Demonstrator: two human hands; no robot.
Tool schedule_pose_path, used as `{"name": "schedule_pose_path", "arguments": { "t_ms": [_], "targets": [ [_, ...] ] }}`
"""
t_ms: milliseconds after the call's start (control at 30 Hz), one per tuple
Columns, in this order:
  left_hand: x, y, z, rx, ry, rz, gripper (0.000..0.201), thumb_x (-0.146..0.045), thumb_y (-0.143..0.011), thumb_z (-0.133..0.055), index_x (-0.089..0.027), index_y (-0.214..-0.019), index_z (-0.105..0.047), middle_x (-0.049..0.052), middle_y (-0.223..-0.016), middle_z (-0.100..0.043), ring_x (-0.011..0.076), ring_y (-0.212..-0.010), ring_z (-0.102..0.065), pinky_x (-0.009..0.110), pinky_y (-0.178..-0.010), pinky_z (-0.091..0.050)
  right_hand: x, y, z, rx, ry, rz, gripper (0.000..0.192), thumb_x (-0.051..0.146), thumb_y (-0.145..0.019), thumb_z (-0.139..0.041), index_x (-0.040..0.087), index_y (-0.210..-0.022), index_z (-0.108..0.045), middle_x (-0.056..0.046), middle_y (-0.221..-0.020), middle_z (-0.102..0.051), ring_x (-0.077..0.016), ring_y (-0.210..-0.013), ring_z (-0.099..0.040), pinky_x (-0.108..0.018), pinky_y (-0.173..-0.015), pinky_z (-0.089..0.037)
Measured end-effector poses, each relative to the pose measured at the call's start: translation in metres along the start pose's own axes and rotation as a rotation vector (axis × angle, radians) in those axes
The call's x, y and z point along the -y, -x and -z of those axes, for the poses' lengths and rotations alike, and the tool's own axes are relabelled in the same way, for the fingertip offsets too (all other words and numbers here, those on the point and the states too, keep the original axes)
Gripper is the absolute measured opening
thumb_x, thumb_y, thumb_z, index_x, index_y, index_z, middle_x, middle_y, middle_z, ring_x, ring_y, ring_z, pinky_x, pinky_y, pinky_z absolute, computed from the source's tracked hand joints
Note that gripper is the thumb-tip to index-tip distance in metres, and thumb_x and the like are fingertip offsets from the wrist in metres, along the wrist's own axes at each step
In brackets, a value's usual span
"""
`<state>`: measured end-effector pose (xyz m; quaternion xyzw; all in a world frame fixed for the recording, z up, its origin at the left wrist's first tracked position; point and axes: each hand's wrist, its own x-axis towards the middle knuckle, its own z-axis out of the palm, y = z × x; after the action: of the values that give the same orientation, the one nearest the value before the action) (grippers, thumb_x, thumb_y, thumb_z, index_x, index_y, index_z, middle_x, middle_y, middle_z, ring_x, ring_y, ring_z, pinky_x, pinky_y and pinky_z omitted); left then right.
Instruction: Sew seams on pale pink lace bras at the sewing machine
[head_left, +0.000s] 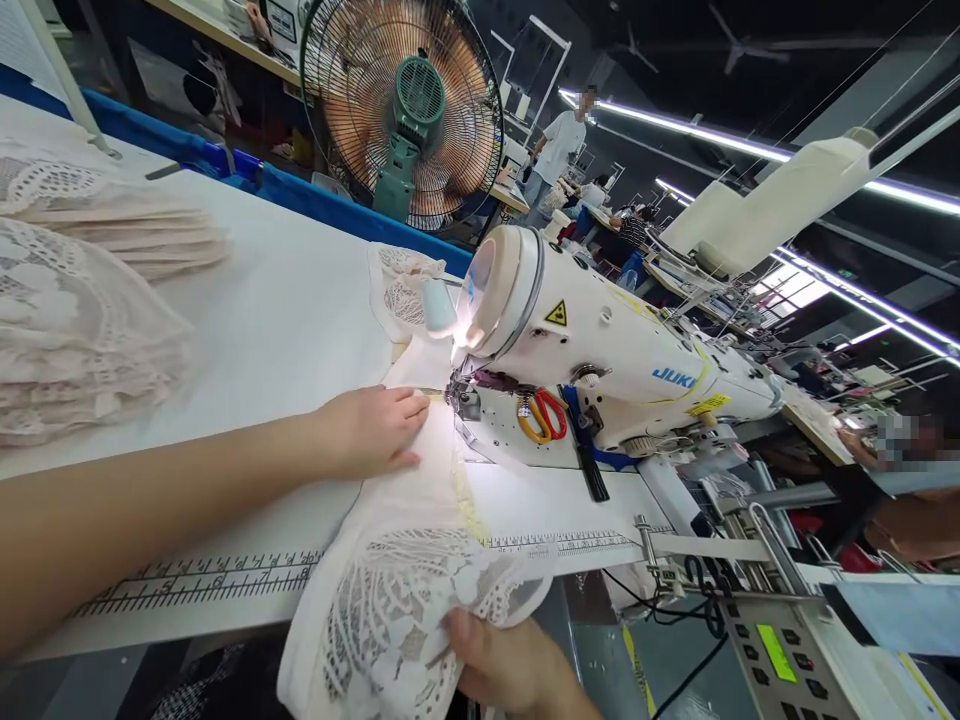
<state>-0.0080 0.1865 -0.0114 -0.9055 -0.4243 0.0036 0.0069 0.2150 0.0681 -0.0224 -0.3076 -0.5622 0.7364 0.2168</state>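
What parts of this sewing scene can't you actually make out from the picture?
- Needle: lost in lamp glare by the presser foot, head view.
- Right hand: cut by the bottom edge, fingertips under the lace fabric.
- Control panel: labels too small.
- Left hand: palm hidden, pressed flat on the fabric.

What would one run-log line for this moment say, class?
left hand: flat on white lace fabric piece by needle | right hand: gripping fabric's near edge | white Juki sewing machine: lamp on

Single head view, close, tilted, looking down-forward over sewing machine, table.
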Motion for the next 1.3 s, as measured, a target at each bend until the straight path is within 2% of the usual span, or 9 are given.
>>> {"name": "schedule_pose_path", "arguments": {
  "t_ms": [167, 300, 367, 467, 567, 767, 933, 1100, 1300],
  "targets": [
    [-0.002, -0.008, 0.002, -0.082, -0.055, 0.083, 0.039, -0.04, -0.087, -0.051, -0.013, -0.109, -0.068, 0.017, -0.117, -0.066, 0.0325, -0.11, -0.058, 0.044, -0.085, -0.049, -0.009, -0.003, 0.004, -0.014, -0.133, 0.079, 0.067, 0.069, -0.083, -0.048, 0.014, -0.117, -0.064, -0.014, -0.106, -0.071, -0.0265, -0.118, -0.058, -0.044, -0.103, -0.042],
    [-0.004, -0.006, -0.002, -0.156, -0.132, 0.018, 0.033, -0.039, -0.085, -0.052, -0.014, -0.087, -0.073, 0.017, -0.106, -0.069, 0.0342, -0.103, -0.06, 0.055, -0.092, -0.043, 0.008, 0.004, 0.0, -0.022, -0.02, 0.047, 0.072, 0.073, -0.078, -0.051, 0.018, -0.123, -0.061, -0.013, -0.11, -0.07, -0.0253, -0.125, -0.052, -0.042, -0.111, -0.033],
    [-0.003, -0.004, -0.006, -0.169, -0.114, -0.058, 0.035, -0.034, -0.087, -0.048, -0.011, -0.1, -0.072, 0.019, -0.124, -0.062, 0.0338, -0.111, -0.058, 0.054, -0.099, -0.04, 0.016, 0.006, -0.002, -0.037, 0.051, 0.002, 0.081, 0.079, -0.073, -0.05, 0.02, -0.128, -0.058, -0.013, -0.115, -0.068, -0.0259, -0.128, -0.049, -0.042, -0.113, -0.028],
    [0.0, -0.003, -0.011, -0.125, -0.027, -0.131, 0.046, -0.026, -0.09, -0.041, -0.006, -0.129, -0.056, 0.019, -0.14, -0.051, 0.0305, -0.12, -0.055, 0.044, -0.1, -0.044, 0.021, 0.007, -0.004, -0.009, 0.036, -0.054, 0.09, 0.085, -0.069, -0.047, 0.021, -0.132, -0.054, -0.012, -0.119, -0.067, -0.027, -0.129, -0.048, -0.042, -0.112, -0.03],
    [0.002, -0.004, -0.011, -0.104, 0.046, -0.136, 0.048, -0.024, -0.09, -0.041, -0.005, -0.132, -0.053, 0.017, -0.136, -0.055, 0.0308, -0.123, -0.052, 0.042, -0.102, -0.045, 0.024, 0.012, -0.003, -0.01, 0.037, -0.132, 0.092, 0.085, -0.066, -0.05, 0.022, -0.134, -0.053, -0.01, -0.12, -0.067, -0.0279, -0.13, -0.047, -0.042, -0.113, -0.031],
    [0.004, -0.009, -0.003, -0.109, 0.151, -0.163, 0.045, -0.024, -0.087, -0.049, -0.006, -0.128, -0.057, 0.016, -0.134, -0.058, 0.0306, -0.124, -0.052, 0.042, -0.105, -0.043, 0.018, 0.035, 0.006, -0.225, 0.11, -0.378, 0.094, 0.079, -0.062, -0.063, 0.017, -0.133, -0.055, -0.012, -0.124, -0.065, -0.0318, -0.132, -0.044, -0.043, -0.115, -0.025],
    [0.006, -0.011, 0.0, -0.091, 0.203, -0.183, 0.039, -0.024, -0.087, -0.048, -0.011, -0.122, -0.061, 0.014, -0.131, -0.06, 0.0293, -0.121, -0.053, 0.043, -0.102, -0.046, 0.007, 0.034, 0.014, -0.168, 0.126, -0.331, 0.086, 0.075, -0.064, -0.065, 0.025, -0.133, -0.055, -0.007, -0.122, -0.067, -0.0315, -0.134, -0.042, -0.042, -0.115, -0.026],
    [0.009, -0.015, -0.014, -0.178, 0.177, -0.141, 0.044, -0.029, -0.088, -0.046, -0.012, -0.128, -0.055, 0.019, -0.133, -0.055, 0.031, -0.12, -0.051, 0.045, -0.1, -0.044, 0.011, 0.019, 0.013, -0.111, 0.044, -0.098, 0.08, 0.077, -0.075, -0.051, 0.023, -0.135, -0.053, -0.012, -0.124, -0.064, -0.029, -0.133, -0.043, -0.045, -0.116, -0.023],
    [0.012, -0.023, -0.017, -0.22, 0.075, -0.111, 0.043, -0.03, -0.089, -0.043, -0.009, -0.122, -0.059, 0.021, -0.119, -0.058, 0.0334, -0.111, -0.053, 0.048, -0.096, -0.044, -0.011, 0.01, 0.023, -0.146, -0.002, -0.004, 0.082, 0.078, -0.075, -0.047, 0.02, -0.133, -0.055, -0.015, -0.12, -0.066, -0.0296, -0.134, -0.043, -0.048, -0.113, -0.028]
  ]
}}
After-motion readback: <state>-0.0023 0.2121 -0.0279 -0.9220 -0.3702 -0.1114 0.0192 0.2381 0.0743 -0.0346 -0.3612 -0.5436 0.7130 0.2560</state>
